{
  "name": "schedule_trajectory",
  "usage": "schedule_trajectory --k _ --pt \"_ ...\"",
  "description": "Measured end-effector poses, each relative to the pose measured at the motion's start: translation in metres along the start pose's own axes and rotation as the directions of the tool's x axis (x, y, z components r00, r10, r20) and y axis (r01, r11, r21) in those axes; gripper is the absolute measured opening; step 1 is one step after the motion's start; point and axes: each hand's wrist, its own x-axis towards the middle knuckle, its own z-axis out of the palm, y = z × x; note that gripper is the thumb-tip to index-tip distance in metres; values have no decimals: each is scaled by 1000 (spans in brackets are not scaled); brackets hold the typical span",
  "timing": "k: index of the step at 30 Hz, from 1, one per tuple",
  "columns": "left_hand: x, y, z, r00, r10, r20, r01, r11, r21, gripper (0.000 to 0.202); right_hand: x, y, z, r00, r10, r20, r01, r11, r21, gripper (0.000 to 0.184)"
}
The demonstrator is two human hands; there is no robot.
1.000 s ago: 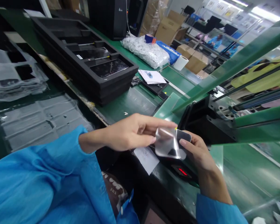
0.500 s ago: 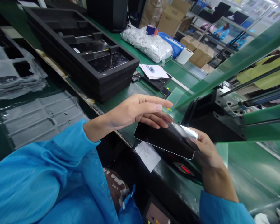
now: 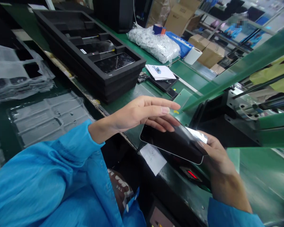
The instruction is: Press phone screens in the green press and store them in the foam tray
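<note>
Your right hand [image 3: 216, 151] holds the dark panel [image 3: 169, 141], long axis crosswise; your left hand [image 3: 142, 114], fingers spread, overlaps its far edge.

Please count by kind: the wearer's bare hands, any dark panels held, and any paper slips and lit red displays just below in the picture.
Left hand and right hand: 2
Dark panel: 1
Paper slip: 1
Lit red display: 1
Total: 5

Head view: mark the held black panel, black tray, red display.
held black panel [image 3: 171, 142], head view: middle of its dark face
black tray [image 3: 125, 77], head view: near end wall
red display [image 3: 192, 174], head view: lit red area
</note>
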Motion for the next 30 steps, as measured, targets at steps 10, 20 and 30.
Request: schedule_trajectory --k 10,20,30 --pt "-2 0 -2 1000 8 12 -8 1000 20 30 2 2 -1 1000 -26 -11 26 1000 -16 29" --pt "-3 -5 -5 999 28 -30 -28 1000 14 29 4 -2 2 999 -38 4 38 999 2 33" --pt "-6 -8 -7 999 13 -48 -11 999 46 31 3 -5 5 999 -6 -36 4 1000 -31 41"
